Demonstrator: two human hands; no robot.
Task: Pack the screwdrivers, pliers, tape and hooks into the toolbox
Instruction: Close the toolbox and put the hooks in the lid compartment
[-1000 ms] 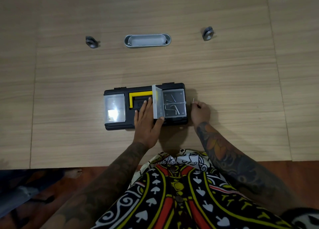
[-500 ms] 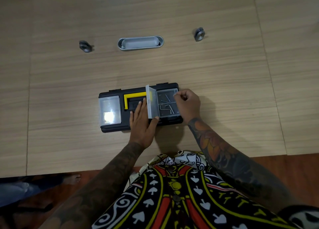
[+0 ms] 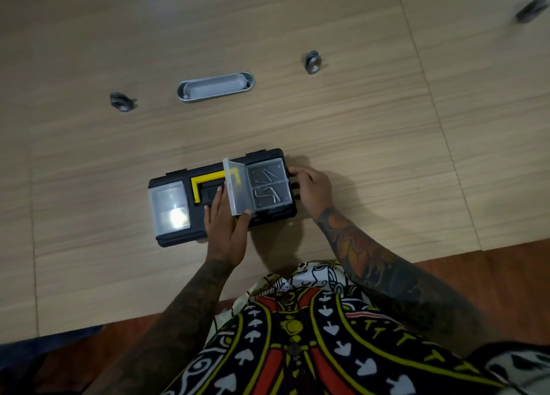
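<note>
**Dropping the hook, clearing the compartment**

Sitting mid-frame on the wooden desk (image 3: pixel 327 126), the black plastic toolbox (image 3: pixel 221 198) holds bent metal hooks (image 3: pixel 266 196). Right hand (image 3: pixel 312 187) has withdrawn, grip empty, fingers at the box's end; left hand (image 3: pixel 227 225) still props the clear lid flap (image 3: pixel 236 190).

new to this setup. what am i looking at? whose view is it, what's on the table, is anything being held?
There is no robot here: a person works with bare hands, and the single picture comes from a wide-angle camera on their head, looking down. On the wooden table lies a black toolbox with a yellow handle. The left hand lies flat on it, thumb against the raised clear lid of the right-hand organiser compartment, where small bent metal pieces, seemingly the hooks, lie. The right hand touches the box's right end; whether it pinches anything is unclear. Further back sit a grey oval tray and small round metal fittings.
</note>
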